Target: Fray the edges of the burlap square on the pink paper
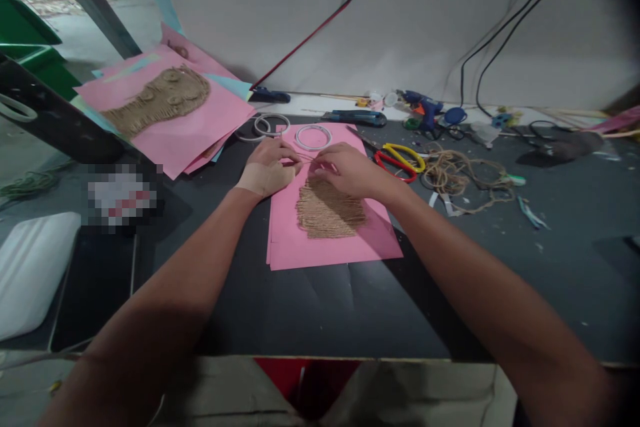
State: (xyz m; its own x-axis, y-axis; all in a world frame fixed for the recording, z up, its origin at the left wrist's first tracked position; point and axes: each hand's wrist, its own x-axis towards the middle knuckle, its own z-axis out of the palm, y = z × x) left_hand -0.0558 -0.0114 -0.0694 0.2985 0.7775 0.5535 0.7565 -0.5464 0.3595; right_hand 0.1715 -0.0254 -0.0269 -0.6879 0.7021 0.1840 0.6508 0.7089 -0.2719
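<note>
A sheet of pink paper (290, 250) lies on the dark tabletop, with rows of brown jute twine (333, 213) laid side by side on it. My left hand (267, 167), with a tan wrap around its palm, is at the upper left of the sheet. Its fingers pinch one end of a thin strand of twine (306, 159). Just above the rows, my right hand (345, 170) closes its fingers on the strand's other side. The fingertips hide part of the strand. Beyond the hands is a roll of white tape (313, 137) or similar ring.
Scissors (400, 161) and tangled twine (457, 173) lie to the right. A utility knife (355, 118) and a blue glue gun (425, 110) sit along the back. Left are more rings (271, 124), stacked pink sheets (200, 127) with a twine shape (160, 99), and a dark tablet-like slab (97, 287).
</note>
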